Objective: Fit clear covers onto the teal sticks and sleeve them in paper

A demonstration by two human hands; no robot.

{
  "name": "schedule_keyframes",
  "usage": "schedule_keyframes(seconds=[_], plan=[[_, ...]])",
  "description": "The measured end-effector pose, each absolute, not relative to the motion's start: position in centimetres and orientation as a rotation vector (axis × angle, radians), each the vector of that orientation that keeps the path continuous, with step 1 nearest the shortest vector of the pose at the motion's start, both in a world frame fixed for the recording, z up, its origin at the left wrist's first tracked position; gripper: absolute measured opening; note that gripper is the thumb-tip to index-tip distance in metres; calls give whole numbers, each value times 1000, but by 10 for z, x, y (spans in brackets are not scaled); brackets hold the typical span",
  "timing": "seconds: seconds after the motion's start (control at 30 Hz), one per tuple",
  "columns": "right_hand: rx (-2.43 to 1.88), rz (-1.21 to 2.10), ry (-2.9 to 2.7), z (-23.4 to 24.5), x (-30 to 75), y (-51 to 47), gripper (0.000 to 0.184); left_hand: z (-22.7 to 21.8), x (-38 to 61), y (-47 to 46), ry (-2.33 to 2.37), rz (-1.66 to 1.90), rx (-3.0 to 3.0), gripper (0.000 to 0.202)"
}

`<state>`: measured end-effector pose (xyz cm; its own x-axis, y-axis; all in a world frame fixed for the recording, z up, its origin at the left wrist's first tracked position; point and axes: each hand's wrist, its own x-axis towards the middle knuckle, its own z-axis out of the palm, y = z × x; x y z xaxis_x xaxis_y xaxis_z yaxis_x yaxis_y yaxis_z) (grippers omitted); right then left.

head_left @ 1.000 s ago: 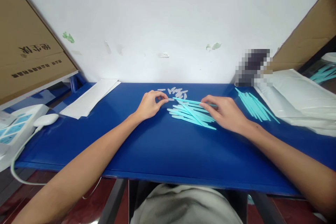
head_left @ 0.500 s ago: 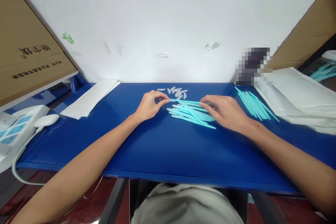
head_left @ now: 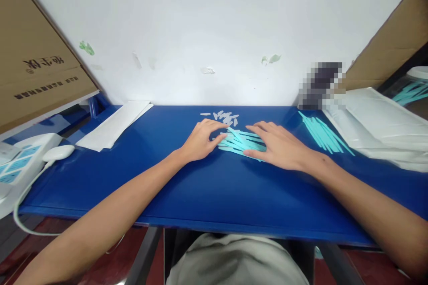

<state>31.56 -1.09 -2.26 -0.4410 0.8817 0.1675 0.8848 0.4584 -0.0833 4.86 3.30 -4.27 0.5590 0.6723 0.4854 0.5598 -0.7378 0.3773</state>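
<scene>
A loose pile of thin turquoise strips lies on the blue table, most of them pointing sideways. At the pile's left end is my left hand, thumb and forefinger apart, with the fingertips close to the strip ends. Over the right end, my right hand has its thumb and fingers spread around the strips; I see nothing gripped in it. Just behind the pile lie several small whitish pieces. A second bunch of turquoise strips rests farther right.
White paper sheets lie at the back left. A white power strip with a cable stands at the left edge. White plastic bags are on the right, near a clear tub of turquoise strips. Cardboard flanks the white wall.
The strip stretched between both hands has been let go onto the pile. My left hand has moved right, and both hands have opened over the strips.
</scene>
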Motion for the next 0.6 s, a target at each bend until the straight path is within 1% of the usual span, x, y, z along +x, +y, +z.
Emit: schedule_keyframes(seconds=[0.07,0.13,0.2,0.27,0.33,0.4,0.47,0.53,0.6], plan=[[-1607,32,-2557,-22,313,-7,93,-43,46,34,1073,931,2577,32],[-1629,56,-2606,-17,309,0,92,-43,44,35,1113,940,2559,34],[-1611,80,-2664,-9,303,9,78,-42,40,38,1168,947,2548,36],[-1577,130,-2738,2,294,16,54,-39,34,44,1260,948,2554,38],[-1586,166,-2838,9,282,19,32,-34,21,53,1416,940,2582,41],[-1615,150,-2932,12,271,17,19,-28,1,65,1652,933,2593,44],[-1607,99,-2971,9,265,10,13,-22,-27,76,1982,938,2480,46],[-1535,-3,-2961,3,266,2,15,-17,-62,84,2284,871,2286,51],[-1455,-104,-2910,-5,272,-5,17,-16,-98,88,2526,729,2083,62]])
